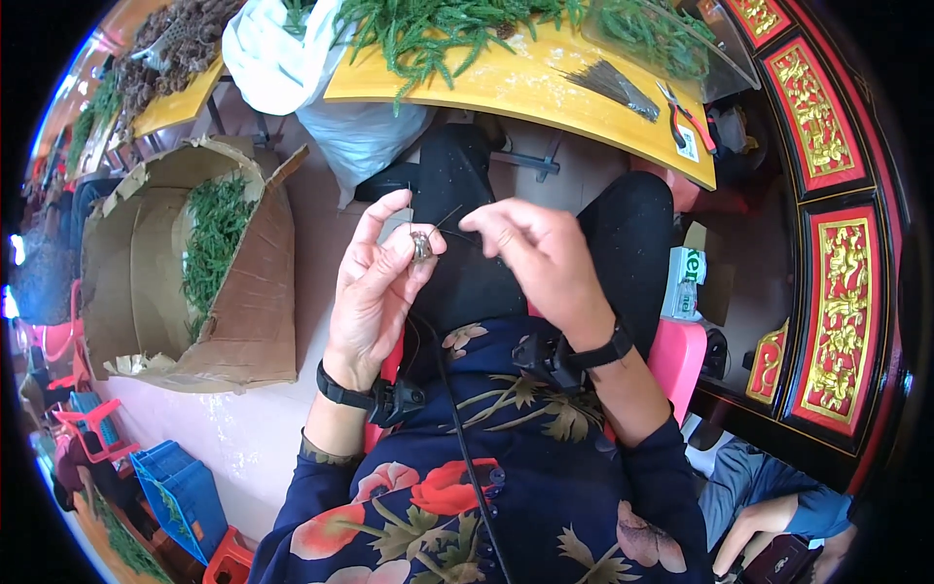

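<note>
My left hand (375,287) is raised over my lap and pinches a small brownish cone-like piece (421,246) between thumb and fingers. A thin dark wire (449,220) runs from that piece to my right hand (540,258), whose fingertips are closed on its other end. Both wrists wear black bands with small devices. On the yellow table (545,92) ahead lie green needle-like sprigs (428,34), a bundle of dark wires (613,86) and red-handled pliers (686,119).
A torn cardboard box (243,311) with green sprigs stands at my left. A white plastic bag (282,58) hangs by the table. Red and gold carved panels (837,292) stand at right. Blue crates (185,492) sit lower left. Another person's hand (754,530) shows lower right.
</note>
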`<state>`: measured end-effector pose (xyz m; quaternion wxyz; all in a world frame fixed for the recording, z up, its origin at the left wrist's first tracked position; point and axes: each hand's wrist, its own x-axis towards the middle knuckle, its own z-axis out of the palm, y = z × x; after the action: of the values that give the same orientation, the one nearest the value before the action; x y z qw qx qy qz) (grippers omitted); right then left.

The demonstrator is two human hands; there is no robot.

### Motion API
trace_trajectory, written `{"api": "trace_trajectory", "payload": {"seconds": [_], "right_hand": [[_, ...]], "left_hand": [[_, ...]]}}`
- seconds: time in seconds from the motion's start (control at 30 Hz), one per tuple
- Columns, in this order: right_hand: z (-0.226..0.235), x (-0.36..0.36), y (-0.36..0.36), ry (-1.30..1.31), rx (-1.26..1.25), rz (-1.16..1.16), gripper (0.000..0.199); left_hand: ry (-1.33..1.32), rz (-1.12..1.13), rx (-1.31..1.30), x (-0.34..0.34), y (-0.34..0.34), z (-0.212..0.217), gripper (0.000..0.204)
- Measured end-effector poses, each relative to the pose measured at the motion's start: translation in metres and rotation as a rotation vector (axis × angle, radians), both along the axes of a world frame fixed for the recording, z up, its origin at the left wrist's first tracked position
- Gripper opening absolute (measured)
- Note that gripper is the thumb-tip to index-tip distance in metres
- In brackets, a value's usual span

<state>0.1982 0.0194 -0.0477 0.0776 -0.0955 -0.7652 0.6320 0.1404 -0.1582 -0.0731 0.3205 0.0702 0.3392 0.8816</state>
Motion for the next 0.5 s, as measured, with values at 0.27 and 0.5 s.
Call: {"api": "trace_trajectory", "payload": {"seconds": [0.27,0.5], "right_hand": [[-0.005,-0.008,-0.021,0.06,-0.299,0.122,0.02],[-0.012,-0.011,-0.016,0.137,-0.255,0.119,0.013]], "left_hand": [[0.063,0.054,-0.076,0.006,0.003,0.004,0.05],[0.063,0.121,-0.229,0.015,0.014,0.014,0.047]]}}
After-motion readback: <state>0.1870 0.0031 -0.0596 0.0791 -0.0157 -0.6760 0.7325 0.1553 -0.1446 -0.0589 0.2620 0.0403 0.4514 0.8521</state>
